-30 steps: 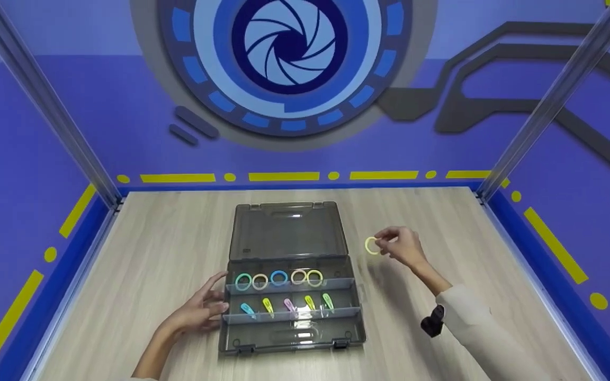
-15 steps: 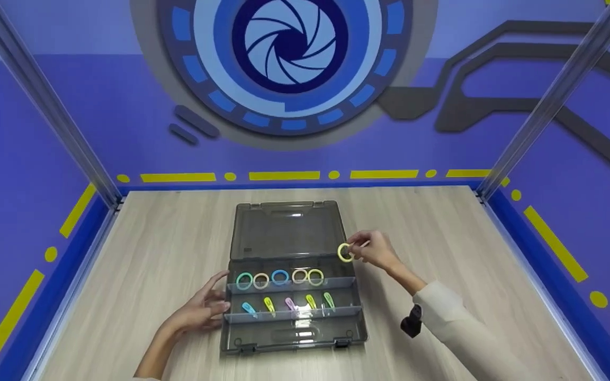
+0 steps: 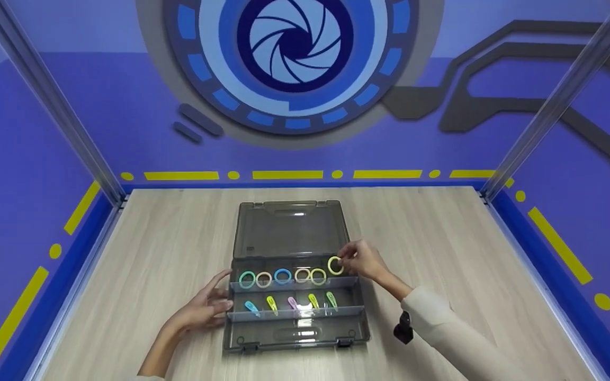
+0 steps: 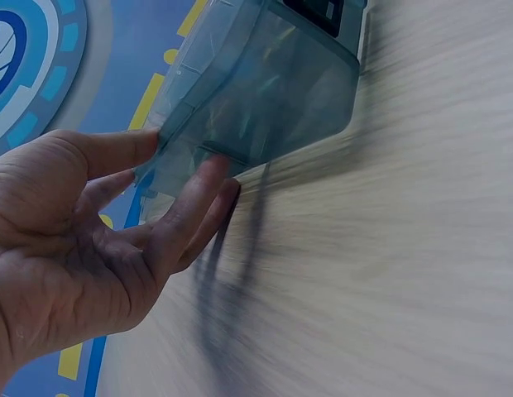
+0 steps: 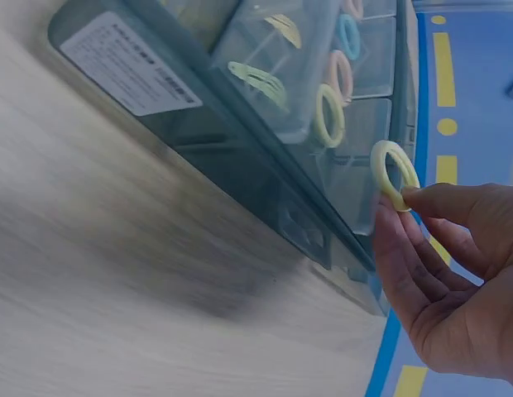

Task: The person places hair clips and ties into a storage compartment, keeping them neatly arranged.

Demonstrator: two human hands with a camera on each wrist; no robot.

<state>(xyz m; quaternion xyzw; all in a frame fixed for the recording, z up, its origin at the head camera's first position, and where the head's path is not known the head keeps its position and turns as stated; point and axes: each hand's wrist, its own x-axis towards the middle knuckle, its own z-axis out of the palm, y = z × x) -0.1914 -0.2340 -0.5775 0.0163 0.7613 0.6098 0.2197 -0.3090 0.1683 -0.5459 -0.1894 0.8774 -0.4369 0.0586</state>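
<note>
A smoky see-through plastic box lies on the table with its lid folded back. My right hand pinches a pale yellow hair tie between thumb and fingers, over the right end of the box's back row. Several hair ties in green, pink, blue and yellow, among them a blue hair tie, stand along that row. In the middle row lie several snap hair clips, including a pink hair clip. My left hand touches the box's left side, thumb and fingertips against its wall, fingers loosely extended.
The lid lies flat behind the box, towards the back wall. A clear divider separates the middle row from the front compartment. A printed label is stuck on the box's right side. Blue walls enclose the wooden table.
My right hand has moved left and a little towards me, carrying the yellow hair tie from beside the box to over its back row. The left hand has stayed at the box.
</note>
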